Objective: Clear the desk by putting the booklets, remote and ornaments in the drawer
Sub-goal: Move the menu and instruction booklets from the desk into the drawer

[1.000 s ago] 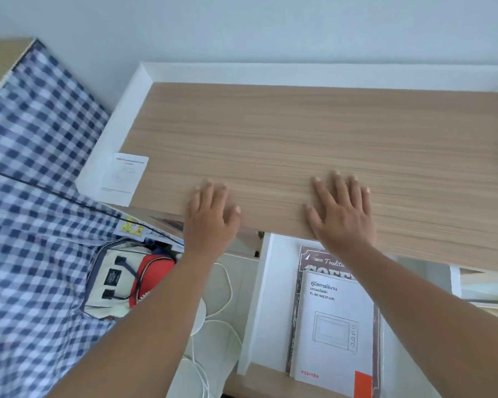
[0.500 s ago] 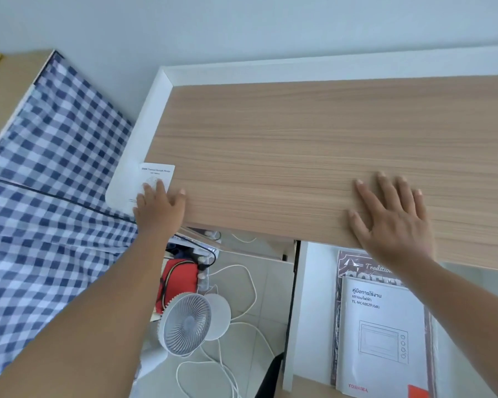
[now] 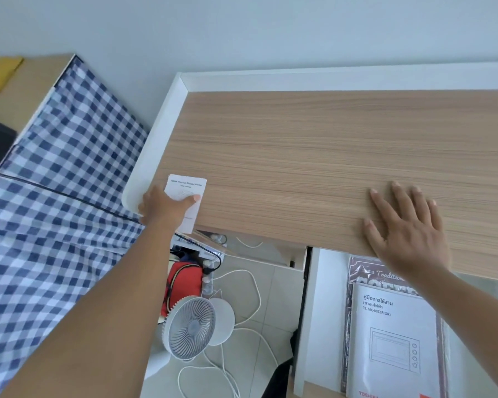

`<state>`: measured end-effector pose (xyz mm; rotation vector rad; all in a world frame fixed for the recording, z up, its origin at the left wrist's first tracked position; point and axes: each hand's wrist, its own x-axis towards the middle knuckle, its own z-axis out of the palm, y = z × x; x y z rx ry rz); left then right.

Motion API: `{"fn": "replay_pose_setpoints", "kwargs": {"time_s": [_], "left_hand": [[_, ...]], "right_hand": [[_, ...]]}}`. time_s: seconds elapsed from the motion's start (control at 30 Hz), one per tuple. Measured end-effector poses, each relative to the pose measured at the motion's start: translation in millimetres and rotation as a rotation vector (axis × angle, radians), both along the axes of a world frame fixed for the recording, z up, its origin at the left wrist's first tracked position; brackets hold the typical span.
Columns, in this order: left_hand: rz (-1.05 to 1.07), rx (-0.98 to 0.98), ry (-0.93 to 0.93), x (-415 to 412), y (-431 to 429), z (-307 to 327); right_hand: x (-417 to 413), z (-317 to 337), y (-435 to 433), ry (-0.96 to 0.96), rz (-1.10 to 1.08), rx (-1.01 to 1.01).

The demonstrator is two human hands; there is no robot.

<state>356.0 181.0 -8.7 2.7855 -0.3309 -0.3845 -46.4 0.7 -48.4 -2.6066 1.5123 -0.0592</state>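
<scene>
Lower right of frame: open white drawer (image 3: pixel 322 326) under the desk edge, holding a white Toshiba oven manual (image 3: pixel 394 346) in a clear sleeve, stacked on a dark booklet (image 3: pixel 360 268) with "Tradition" lettering; both booklets lie flat, their far ends hidden by the desktop and the right forearm. Lower centre: white fan (image 3: pixel 191 327) on the tiled floor, white cables looping around it, red bag (image 3: pixel 184 280) just behind it. Left side of frame: blue-white checked fabric (image 3: pixel 41 225) filling most of the lower left.

Middle: right hand (image 3: pixel 408 234) lies flat, fingers spread, palm down on the wooden desk (image 3: pixel 328 156) near its front edge, above the drawer; open, gripping nothing. Left hand (image 3: pixel 163 208) at the desk's left front corner, pinching a small white printer leaflet (image 3: pixel 187 191), thumb on top of the page, other fingers hidden underneath. Leaflet sits half over the wood, half over the white desk border, its near end sticking out past the desk edge; whether it is lifted off the surface cannot be told.

Far: white raised rim runs along the desk's back and left side, pale wall behind. Upper left: tan surface with a yellow item (image 3: pixel 0 73) on it
</scene>
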Motion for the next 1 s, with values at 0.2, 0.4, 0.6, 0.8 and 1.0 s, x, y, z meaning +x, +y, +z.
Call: {"fn": "replay_pose_setpoints", "kwargs": {"time_s": [0.2, 0.4, 0.6, 0.8, 1.0], "left_hand": [[0.203, -0.376, 0.181, -2, 17, 3], [0.145, -0.597, 0.48, -29, 35, 15], [0.042, -0.766, 0.693, -112, 22, 29], [-0.088, -0.875, 0.899, -197, -19, 26], [-0.229, -0.816, 1.051, -267, -50, 22]], "right_hand": [[0, -1, -1, 0.004, 0.008, 0.01], [3, -1, -6, -0.004, 0.02, 0.104], [8, 28, 6, -0.33, -0.071, 0.316], [-6, 66, 46, -0.915, -0.255, 0.864], [-62, 65, 48, -1.069, -0.4, 1.065]]}}
